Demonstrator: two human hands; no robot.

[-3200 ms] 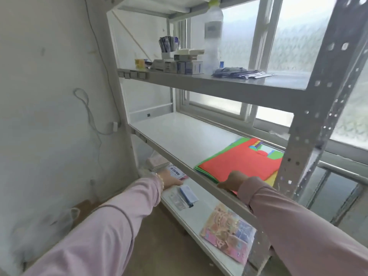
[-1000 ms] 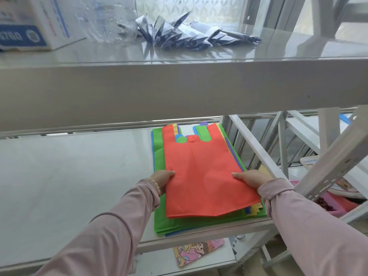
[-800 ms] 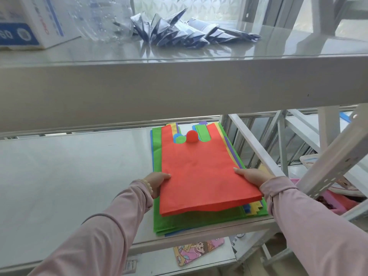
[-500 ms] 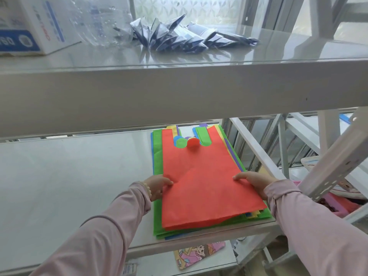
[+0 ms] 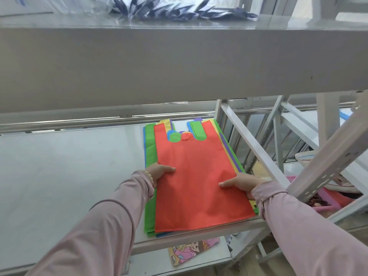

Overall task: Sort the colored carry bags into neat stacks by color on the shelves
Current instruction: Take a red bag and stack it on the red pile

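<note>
A red carry bag (image 5: 195, 176) lies on top of a mixed pile of bags at the right end of the middle shelf (image 5: 69, 166). Green (image 5: 149, 144), yellow, purple and blue bags stick out from under it at the edges. My left hand (image 5: 159, 172) grips the red bag's left edge, thumb on top. On the right edge, my right hand (image 5: 242, 183) grips the same bag, thumb on top and fingers beneath. Both arms wear pink sleeves.
The upper shelf's thick front edge (image 5: 179, 62) hangs just above the bags, with dark folded packets (image 5: 179, 8) on it. A slanted metal brace (image 5: 253, 144) and a perforated upright (image 5: 328, 158) stand at the right. A cartoon picture sheet (image 5: 191, 250) lies on the lower shelf.
Both hands came from the lower shelf edge to the red bag's sides. In the last second the red bag slid slightly toward the shelf front and straightened on the pile.
</note>
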